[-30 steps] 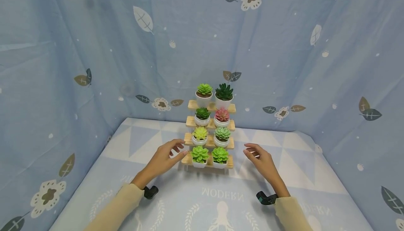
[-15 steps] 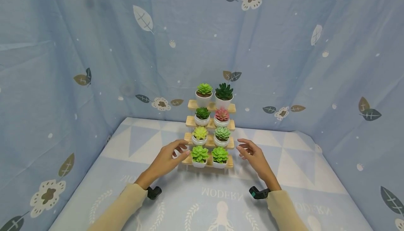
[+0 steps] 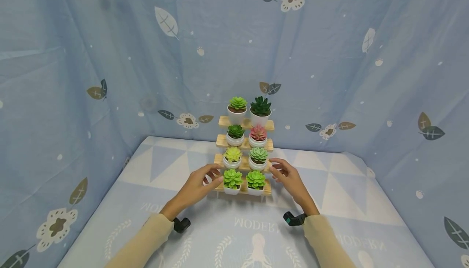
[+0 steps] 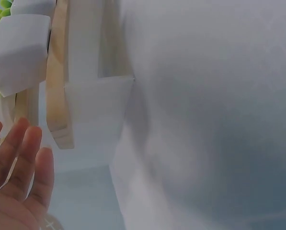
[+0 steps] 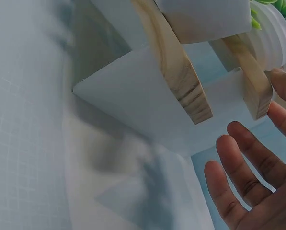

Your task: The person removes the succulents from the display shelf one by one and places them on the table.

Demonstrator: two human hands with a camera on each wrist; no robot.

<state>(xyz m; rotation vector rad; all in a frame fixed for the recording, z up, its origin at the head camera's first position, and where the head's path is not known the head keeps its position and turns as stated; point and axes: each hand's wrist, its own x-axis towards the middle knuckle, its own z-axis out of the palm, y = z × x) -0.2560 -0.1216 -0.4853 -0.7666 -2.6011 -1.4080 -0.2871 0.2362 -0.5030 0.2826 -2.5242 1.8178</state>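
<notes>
A tiered wooden plant stand [image 3: 243, 144] holds small potted succulents in pairs, one pair on each plank. My right hand [image 3: 292, 181] is at its right side, thumb and index finger pinching the end of the second plank from the bottom [image 5: 257, 93]. The other fingers [image 5: 245, 175] spread below it, relaxed. On the left side, my left hand [image 3: 196, 185] is held beside the lower planks with loosely bent fingers. Its fingertips are right by the plank ends in the left wrist view, below the white pot [image 4: 20, 52]; the thumb is hidden there.
A patterned cloth [image 3: 205, 227] covers the table under the stand. Blue curtains [image 3: 205, 64] with leaf and flower prints rise close behind the stand and on both sides. Clear side panels [image 5: 119, 91] support the planks.
My right hand has moved left and slightly up, from apart to the stand's right side. My left hand has shifted slightly right, closer to the planks. The stand and pots have not moved.
</notes>
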